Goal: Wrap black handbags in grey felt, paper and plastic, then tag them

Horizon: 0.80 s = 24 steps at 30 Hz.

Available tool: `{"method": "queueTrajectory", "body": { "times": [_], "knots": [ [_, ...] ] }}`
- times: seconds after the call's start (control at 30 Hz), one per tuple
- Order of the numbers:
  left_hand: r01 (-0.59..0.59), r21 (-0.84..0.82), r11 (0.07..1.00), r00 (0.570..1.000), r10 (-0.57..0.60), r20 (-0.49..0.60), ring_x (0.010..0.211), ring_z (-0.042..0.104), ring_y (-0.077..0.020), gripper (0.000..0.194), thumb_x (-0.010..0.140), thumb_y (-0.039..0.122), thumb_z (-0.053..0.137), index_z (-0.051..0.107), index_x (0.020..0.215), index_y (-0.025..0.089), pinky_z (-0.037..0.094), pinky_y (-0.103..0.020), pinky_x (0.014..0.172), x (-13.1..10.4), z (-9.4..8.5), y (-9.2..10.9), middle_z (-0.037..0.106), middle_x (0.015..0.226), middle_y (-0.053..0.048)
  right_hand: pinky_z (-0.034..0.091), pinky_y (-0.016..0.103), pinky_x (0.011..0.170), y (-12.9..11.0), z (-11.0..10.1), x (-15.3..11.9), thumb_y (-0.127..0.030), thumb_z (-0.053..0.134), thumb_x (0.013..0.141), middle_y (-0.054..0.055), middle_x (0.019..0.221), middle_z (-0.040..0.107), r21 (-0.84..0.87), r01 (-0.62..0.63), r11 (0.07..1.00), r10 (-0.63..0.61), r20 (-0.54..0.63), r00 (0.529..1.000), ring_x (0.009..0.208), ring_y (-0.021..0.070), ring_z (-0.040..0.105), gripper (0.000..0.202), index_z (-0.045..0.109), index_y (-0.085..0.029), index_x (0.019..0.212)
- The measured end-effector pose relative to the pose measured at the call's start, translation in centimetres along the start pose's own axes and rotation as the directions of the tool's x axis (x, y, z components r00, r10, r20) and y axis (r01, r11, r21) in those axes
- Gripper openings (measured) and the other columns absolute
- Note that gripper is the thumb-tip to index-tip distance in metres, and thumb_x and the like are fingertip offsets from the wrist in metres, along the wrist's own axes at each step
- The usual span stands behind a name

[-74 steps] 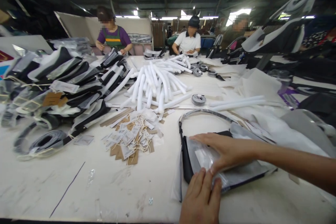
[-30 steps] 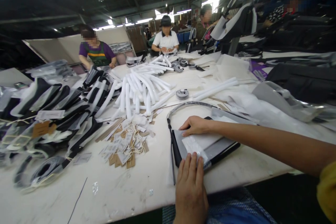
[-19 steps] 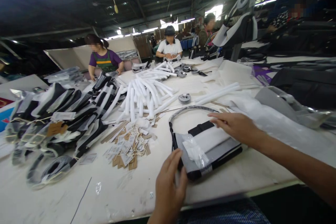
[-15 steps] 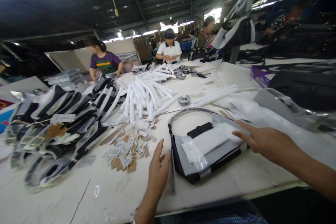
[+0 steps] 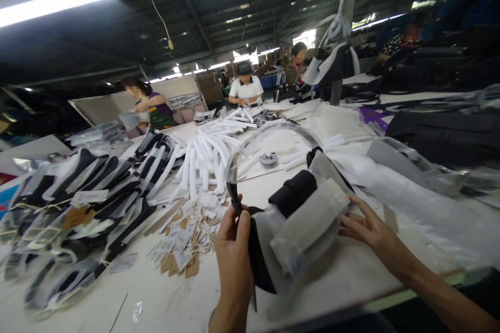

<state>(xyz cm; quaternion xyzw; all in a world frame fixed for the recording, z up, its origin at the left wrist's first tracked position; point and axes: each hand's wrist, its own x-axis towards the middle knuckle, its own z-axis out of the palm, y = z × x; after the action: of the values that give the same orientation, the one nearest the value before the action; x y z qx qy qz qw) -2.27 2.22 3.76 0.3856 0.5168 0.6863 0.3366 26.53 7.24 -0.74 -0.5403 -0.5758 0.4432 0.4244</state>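
A black shoulder bag (image 5: pixel 260 260) with grey-white wrapping sheets over its front stands tilted before me, slightly blurred. Its plastic-wrapped strap (image 5: pixel 279 126) arches up behind it. My left hand (image 5: pixel 234 257) is closed round the strap's left end at the bag's side, thumb upward. At the bag's right end, the fingers of my right hand (image 5: pixel 369 229) press against the wrapped edge; some fingertips are hidden behind it. A black flap or tab (image 5: pixel 292 193) shows at the bag's top front. Left of my left hand lies a pile of paper tags with strings (image 5: pixel 183 242).
Wrapped black bags (image 5: pixel 89 182) are heaped at the left. White foam tubes (image 5: pixel 205 158) spread across the table's middle, near a coiled grey strap (image 5: pixel 269 160). White padding sheets (image 5: pixel 406 218) lie right. Co-workers sit or stand beyond; a post (image 5: pixel 341 62) rises at the back right.
The bag has been raised from lying flat to a tilted stance. My left hand has closed on its strap end, and my right hand has moved lower along its right edge. The view has shifted.
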Motion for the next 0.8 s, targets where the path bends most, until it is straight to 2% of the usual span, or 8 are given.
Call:
{"method": "queueTrajectory", "body": {
  "times": [0.07,0.13,0.23,0.33,0.47,0.57,0.67,0.8],
  "knots": [
    [-0.17,0.099,0.98,0.985,0.168,0.027,0.115,0.062,-0.0223,0.037,0.087,0.042,0.07,0.068,0.119,0.025,0.049,-0.033,0.1,-1.8,-0.1,1.1,0.069,0.121,-0.004,0.064,0.046,0.084,-0.3,1.1,1.5,-0.056,0.054,0.092,0.01,0.116,0.073,0.079,-0.009,0.997,0.005,0.046,0.999,0.098,0.0296,0.073,0.092,0.0,-0.023,0.159],
    [-0.296,0.203,0.934,0.952,0.269,0.149,0.106,0.065,-0.0217,0.029,0.086,0.037,0.071,0.07,0.112,0.025,0.053,-0.031,0.091,-3.3,0.0,1.4,0.07,0.112,-0.005,0.063,0.05,0.084,0.2,1.8,2.9,-0.053,0.052,0.094,0.01,0.113,0.074,-0.08,0.007,0.997,0.0,0.08,0.997,0.093,0.0301,0.074,0.093,-0.008,-0.025,0.159],
    [-0.424,0.283,0.86,0.89,0.338,0.306,0.099,0.065,-0.0205,0.028,0.091,0.031,0.066,0.068,0.117,0.026,0.056,-0.029,0.079,-4.2,0.2,0.9,0.071,0.11,-0.007,0.054,0.059,0.097,1.2,2.2,3.7,-0.053,0.051,0.092,0.016,0.133,0.063,-0.421,0.17,0.891,-0.172,0.034,0.984,0.112,0.0356,0.067,0.081,0.018,-0.022,0.159],
    [-0.474,0.276,0.836,0.854,0.361,0.375,0.099,0.064,-0.02,0.034,0.093,0.029,0.062,0.063,0.128,0.029,0.056,-0.029,0.077,-3.9,0.3,0.5,0.07,0.113,-0.007,0.041,0.058,0.112,0.7,3.0,2.2,-0.048,0.049,0.092,0.011,0.151,0.046,-0.578,0.377,0.723,-0.484,-0.035,0.874,0.136,0.0364,0.047,0.061,0.044,-0.022,0.148],
    [-0.408,0.142,0.902,0.852,0.32,0.415,0.093,0.066,-0.0188,0.032,0.094,0.032,0.062,0.065,0.126,0.028,0.056,-0.03,0.078,-2.8,0.5,0.6,0.072,0.106,-0.007,0.05,0.045,0.108,-2.1,4.7,-0.7,-0.029,0.048,0.095,0.003,0.146,0.053,-0.555,0.557,0.618,-0.685,-0.033,0.728,0.13,0.0294,0.055,0.05,0.046,-0.035,0.145],
    [-0.277,0.056,0.959,0.859,0.222,0.461,0.089,0.069,-0.019,0.029,0.097,0.036,0.057,0.068,0.123,0.026,0.057,-0.031,0.078,-1.6,0.0,1.0,0.073,0.11,-0.009,0.055,0.043,0.101,-3.4,5.6,-1.4,-0.023,0.048,0.092,0.001,0.146,0.054,-0.519,0.699,0.492,-0.765,0.127,0.632,0.13,0.03,0.054,0.058,0.043,-0.039,0.147],
    [-0.201,0.037,0.979,0.818,0.147,0.557,0.086,0.071,-0.0208,0.031,0.097,0.041,0.056,0.073,0.115,0.022,0.058,-0.033,0.077,-0.4,-0.8,1.7,0.075,0.103,-0.01,0.054,0.046,0.103,-3.5,6.0,-0.7,-0.019,0.048,0.088,-0.002,0.147,0.053,-0.456,0.8,0.391,-0.766,0.321,0.557,0.134,0.0305,0.05,0.066,0.04,-0.039,0.15],
    [-0.07,0.061,0.996,0.778,0.017,0.627,0.081,0.074,-0.0226,0.038,0.097,0.046,0.054,0.074,0.108,0.016,0.061,-0.035,0.073,1.9,-1.7,1.8,0.077,0.094,-0.012,0.047,0.051,0.11,-2.9,6.2,0.1,-0.019,0.053,0.083,-0.002,0.141,0.058,-0.445,0.84,0.312,-0.763,0.41,0.501,0.128,0.0297,0.056,0.072,0.041,-0.043,0.15]
  ]
}}
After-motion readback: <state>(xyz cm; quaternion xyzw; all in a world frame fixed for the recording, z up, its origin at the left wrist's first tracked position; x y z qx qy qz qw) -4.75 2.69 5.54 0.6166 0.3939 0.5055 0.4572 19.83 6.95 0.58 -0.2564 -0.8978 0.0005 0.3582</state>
